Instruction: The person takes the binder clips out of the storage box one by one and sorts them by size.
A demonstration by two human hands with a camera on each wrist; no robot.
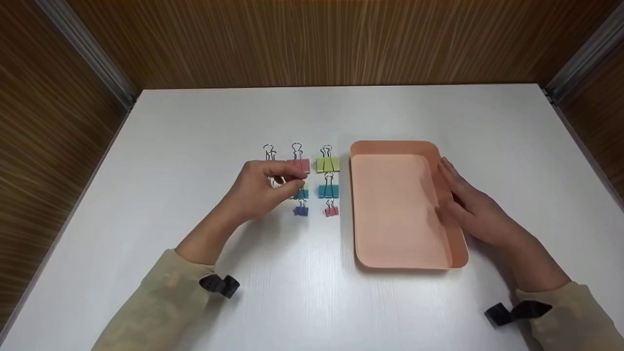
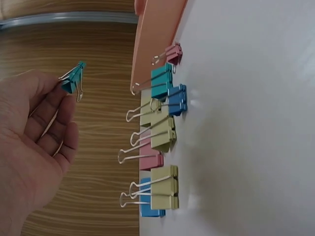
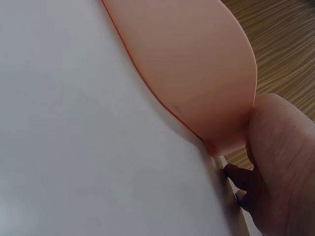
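Nearest the head camera: two pale sleeves at the bottom edge, each with a dark strap at the wrist, stretched out over the white worktop (image 1: 195, 126). Left hand (image 1: 261, 187) raised just above the cluster of binder clips, fingers curled, pinching a small teal clip (image 2: 73, 81) at the fingertips, clear of the worktop in the left wrist view. Pinched clip held directly over the middle of the cluster, well apart from the right hand. Beneath and beside that hand, more clips standing in rows: a pink clip (image 1: 298, 163) and a yellow-green clip (image 1: 327, 163) at the far row, a teal-blue clip (image 1: 328, 190) behind a small pink clip (image 1: 331, 209), and a small blue clip (image 1: 301, 210) beside it; one further silver-handled clip (image 1: 269, 152) partly hidden by the fingers. Just right of the cluster, a peach tray (image 1: 370, 253), shallow, flat on the worktop. Right hand (image 1: 463, 204) laid against the tray's right wall, fingers fairly straight and resting along the rim, thumb pressed to the outer wall in the right wrist view, gripping nothing. Tray between the two hands, touching the right one only.
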